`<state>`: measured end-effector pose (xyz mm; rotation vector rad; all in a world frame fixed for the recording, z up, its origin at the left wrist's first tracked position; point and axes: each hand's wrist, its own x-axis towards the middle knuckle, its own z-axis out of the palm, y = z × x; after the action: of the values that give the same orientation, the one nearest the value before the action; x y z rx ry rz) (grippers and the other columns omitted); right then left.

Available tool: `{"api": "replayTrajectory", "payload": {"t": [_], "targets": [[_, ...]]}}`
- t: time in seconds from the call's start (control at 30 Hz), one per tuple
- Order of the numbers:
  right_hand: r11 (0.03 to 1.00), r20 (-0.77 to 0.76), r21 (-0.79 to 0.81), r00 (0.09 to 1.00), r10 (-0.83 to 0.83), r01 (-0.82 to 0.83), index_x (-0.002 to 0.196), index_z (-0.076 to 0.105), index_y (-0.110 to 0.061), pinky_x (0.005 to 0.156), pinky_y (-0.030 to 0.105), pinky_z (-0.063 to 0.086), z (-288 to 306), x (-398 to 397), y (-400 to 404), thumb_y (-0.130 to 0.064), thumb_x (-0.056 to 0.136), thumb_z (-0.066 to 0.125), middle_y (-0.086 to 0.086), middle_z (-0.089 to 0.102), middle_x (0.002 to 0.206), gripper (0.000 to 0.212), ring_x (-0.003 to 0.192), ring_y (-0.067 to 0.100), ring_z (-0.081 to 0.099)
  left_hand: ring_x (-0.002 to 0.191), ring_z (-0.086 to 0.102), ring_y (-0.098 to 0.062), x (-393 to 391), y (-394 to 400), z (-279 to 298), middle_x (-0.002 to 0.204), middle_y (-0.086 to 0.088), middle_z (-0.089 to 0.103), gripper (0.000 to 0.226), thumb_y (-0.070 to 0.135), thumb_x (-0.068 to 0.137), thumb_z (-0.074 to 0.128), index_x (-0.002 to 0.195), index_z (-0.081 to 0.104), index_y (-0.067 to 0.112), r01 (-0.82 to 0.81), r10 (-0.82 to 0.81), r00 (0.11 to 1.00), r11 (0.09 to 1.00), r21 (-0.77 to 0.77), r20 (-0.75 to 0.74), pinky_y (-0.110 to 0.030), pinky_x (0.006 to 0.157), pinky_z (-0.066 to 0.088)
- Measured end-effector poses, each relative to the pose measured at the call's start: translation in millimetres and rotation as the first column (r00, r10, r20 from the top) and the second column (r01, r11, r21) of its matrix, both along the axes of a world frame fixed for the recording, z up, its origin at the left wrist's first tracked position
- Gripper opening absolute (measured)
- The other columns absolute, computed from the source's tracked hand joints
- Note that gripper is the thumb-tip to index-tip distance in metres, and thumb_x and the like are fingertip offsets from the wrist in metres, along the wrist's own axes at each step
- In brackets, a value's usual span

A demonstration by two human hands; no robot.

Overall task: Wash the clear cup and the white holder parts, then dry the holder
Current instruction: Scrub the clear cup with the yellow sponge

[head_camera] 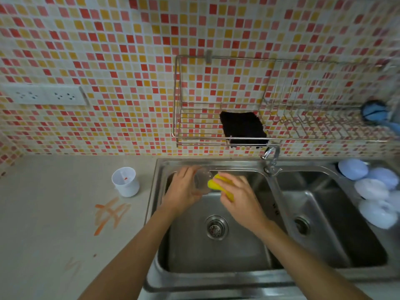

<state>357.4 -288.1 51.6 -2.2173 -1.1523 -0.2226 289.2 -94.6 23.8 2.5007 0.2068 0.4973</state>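
Two bare forearms reach in from the near edge over the left basin of the steel sink point(216, 278), its drain straight below them. The left hand point(184, 191) is wrapped round the clear cup point(203, 180), holding it on its side above the basin with the mouth turned toward the other hand. The right hand point(237, 197) has its fingers curled over a yellow sponge point(218, 184), whose front end touches the cup's rim, so my guess is the cup is being scrubbed and the rest of the job has not begun.

The risk I see is the cup itself: it looks thin and will be slick once soapy, and a hard push from the sponge could twist it out of the fingers and drop it into the basin.

Left of the sink, on the counter beside some orange smears, the white holder point(126, 181) stands upright and untouched, with a red speck inside. Behind the basins the tap point(270, 158) points down; I see no water running. Farther back, a dark cloth point(243, 129) lies in the wire rack point(281, 139) on the tiled wall.
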Motion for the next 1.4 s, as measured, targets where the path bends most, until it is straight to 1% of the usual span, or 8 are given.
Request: {"api": "replayTrajectory", "payload": {"t": [0.27,0.5,0.67,0.77,0.87,1.0,1.13,1.4], "targets": [[0.988,0.151,-0.153,0.988,0.014,0.009,0.115,0.07,-0.017,0.089,0.03,0.049,-24.6,9.0,-8.8,-0.005,0.073,0.071,-0.001,0.065,0.121,0.044,0.1,0.021,0.055,0.12,0.049,-0.019,20.9,-12.5,-8.5,0.135,0.0,0.051,0.082,0.036,0.068,0.084,0.138,0.044,0.023,0.087,-0.078,0.993,0.991,0.098,-0.092,-0.032,0.099,0.044],[1.0,-0.175,-0.022,0.985,-0.011,0.007,0.112,0.071,-0.014,0.076,0.039,0.054,-27.9,-4.7,-2.1,-0.006,0.079,0.058,0.006,0.073,0.1,0.037,0.085,0.028,0.064,0.121,0.048,-0.025,33.9,-14.3,-10.5,0.132,-0.005,0.052,0.083,0.014,0.061,0.084,0.136,0.048,0.015,0.103,-0.094,0.993,0.986,0.133,-0.073,-0.035,0.1,0.044],[0.97,0.079,-0.238,0.994,0.076,-0.055,0.105,0.074,-0.013,0.074,0.035,0.055,-24.4,41.6,-10.3,-0.002,0.068,0.072,0.0,0.073,0.102,0.038,0.083,0.025,0.061,0.121,0.046,-0.025,44.9,-20.0,-13.1,0.13,-0.007,0.053,0.076,0.025,0.066,0.085,0.133,0.05,0.013,0.165,-0.16,0.986,0.956,0.243,-0.042,-0.036,0.102,0.042],[0.97,0.196,-0.241,0.98,0.045,0.003,0.097,0.076,-0.012,0.068,0.037,0.057,-24.5,45.8,-10.0,-0.004,0.059,0.081,0.0,0.073,0.102,0.04,0.086,0.027,0.065,0.122,0.045,-0.023,53.7,-20.9,-13.8,0.132,-0.005,0.052,0.077,0.032,0.067,0.084,0.134,0.05,0.014,0.132,-0.126,0.991,0.966,0.221,-0.04,-0.034,0.103,0.04],[0.982,0.178,-0.184,0.981,0.072,-0.039,0.098,0.077,-0.016,0.074,0.028,0.054,-32.2,32.8,-10.1,-0.006,0.056,0.085,-0.004,0.073,0.105,0.044,0.09,0.021,0.067,0.123,0.046,-0.025,58.2,-14.4,-12.6,0.132,-0.007,0.052,0.077,0.025,0.066,0.084,0.134,0.05,0.013,0.145,-0.136,0.989,0.971,0.189,-0.062,-0.034,0.101,0.041],[0.951,0.246,-0.271,0.945,0.216,-0.147,0.1,0.076,-0.019,0.074,0.033,0.056,-43.1,54.6,-19.3,-0.006,0.062,0.08,-0.003,0.071,0.112,0.04,0.098,0.024,0.066,0.124,0.046,-0.027,56.0,-8.6,-15.1,0.137,-0.008,0.049,0.083,0.02,0.064,0.083,0.138,0.046,0.014,0.203,-0.177,0.974,0.96,0.194,-0.143,-0.035,0.099,0.043],[0.941,0.345,-0.321,0.911,0.223,-0.109,0.101,0.076,-0.017,0.084,0.033,0.051,-34.4,77.6,-21.1,-0.012,0.075,0.053,-0.001,0.069,0.12,0.035,0.111,0.024,0.064,0.12,0.049,-0.021,56.3,-10.9,-13.6,0.133,-0.002,0.05,0.08,0.024,0.065,0.083,0.137,0.046,0.018,0.231,-0.22,0.966,0.97,0.072,-0.137,-0.034,0.095,0.047],[0.898,0.26,-0.323,0.884,0.388,-0.299,0.104,0.075,-0.013,0.083,0.031,0.053,-46.3,60.1,-27.1,-0.001,0.06,0.077,-0.001,0.071,0.113,0.045,0.107,0.02,0.066,0.117,0.051,-0.017,57.4,-3.5,-17.1,0.13,0.001,0.05,0.08,0.025,0.064,0.083,0.135,0.046,0.019,0.314,-0.298,0.937,0.947,0.067,-0.182,-0.035,0.094,0.049]]}}
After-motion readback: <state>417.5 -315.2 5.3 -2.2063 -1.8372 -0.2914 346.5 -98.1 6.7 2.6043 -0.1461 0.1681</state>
